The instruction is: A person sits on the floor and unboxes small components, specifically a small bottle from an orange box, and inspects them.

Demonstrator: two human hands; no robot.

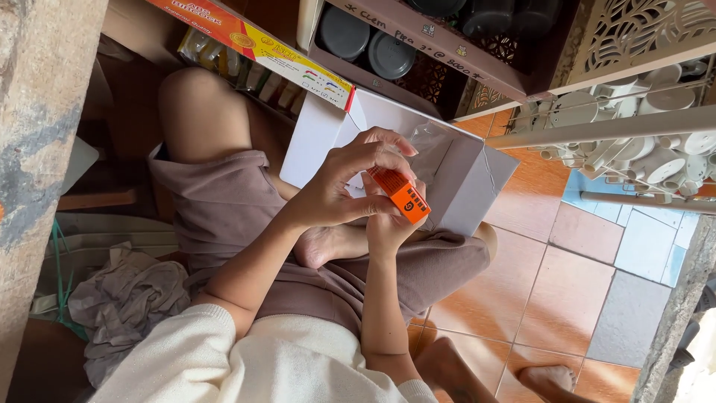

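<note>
Two hands, left hand (339, 186), right hand (391, 224), half-hiding orange box (403, 195)

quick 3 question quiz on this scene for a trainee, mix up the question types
1. True or false: both hands are on the small orange box.
2. Multiple choice: what stands open right behind the hands? A) a white carton B) a metal bucket C) a blue bag
3. Short answer: what lies crumpled on the floor at the lower left of the view?

Key
1. True. The left hand grips it from above with fingertips on its top edge; the right hand supports it from beneath.
2. A, the white carton, open on the person's lap side, with clear plastic inside.
3. A grey cloth.
</note>
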